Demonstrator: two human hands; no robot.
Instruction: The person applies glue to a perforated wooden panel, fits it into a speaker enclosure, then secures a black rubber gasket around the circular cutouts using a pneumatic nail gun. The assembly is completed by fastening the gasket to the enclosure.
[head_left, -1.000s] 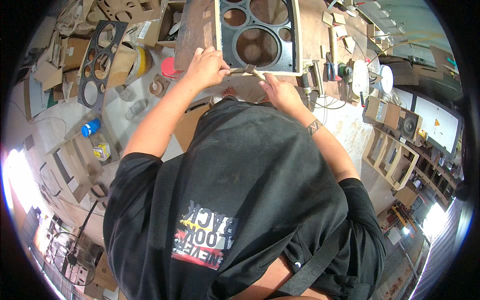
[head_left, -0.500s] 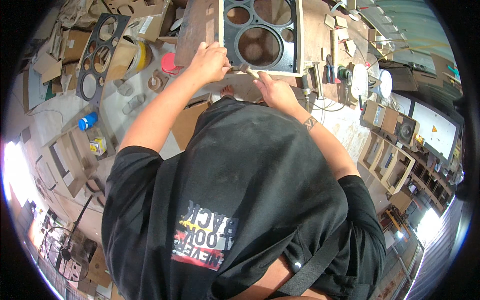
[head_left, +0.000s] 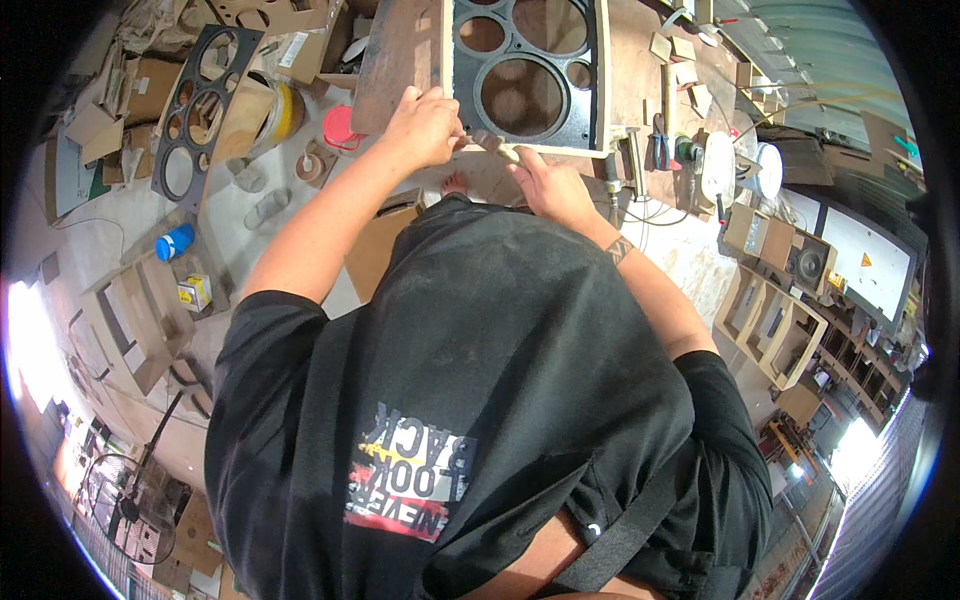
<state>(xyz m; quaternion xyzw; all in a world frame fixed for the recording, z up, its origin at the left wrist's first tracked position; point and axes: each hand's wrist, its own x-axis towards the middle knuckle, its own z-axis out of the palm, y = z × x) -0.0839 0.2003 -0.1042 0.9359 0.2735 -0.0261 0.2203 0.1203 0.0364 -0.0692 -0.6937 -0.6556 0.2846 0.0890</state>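
Observation:
A black speaker baffle panel (head_left: 568,108) with large round cut-outs sits inside a pale wooden frame (head_left: 601,60) on the workbench, at the top of the view. My right hand (head_left: 552,186) is closed round the short handle of a hammer (head_left: 488,142), just below the frame's near edge. The hammer's head is blurred and points toward my left hand (head_left: 424,128). That hand is closed at the frame's near left corner, fingers pressed together. Something small and thin may be in its grip, but I cannot make it out.
A wooden bench (head_left: 635,95) carries small wood blocks (head_left: 683,68), pliers (head_left: 659,143) and a clamp (head_left: 631,160) on the right. Leftward stand another black cut-out panel (head_left: 185,125), a red lid (head_left: 340,126) and a blue can (head_left: 175,243). A cardboard box (head_left: 372,245) is below the bench.
The hammer's head has shifted slightly and is now blurred. The framed panel appears a little farther right and lower in view. Both hands keep nearly the same place.

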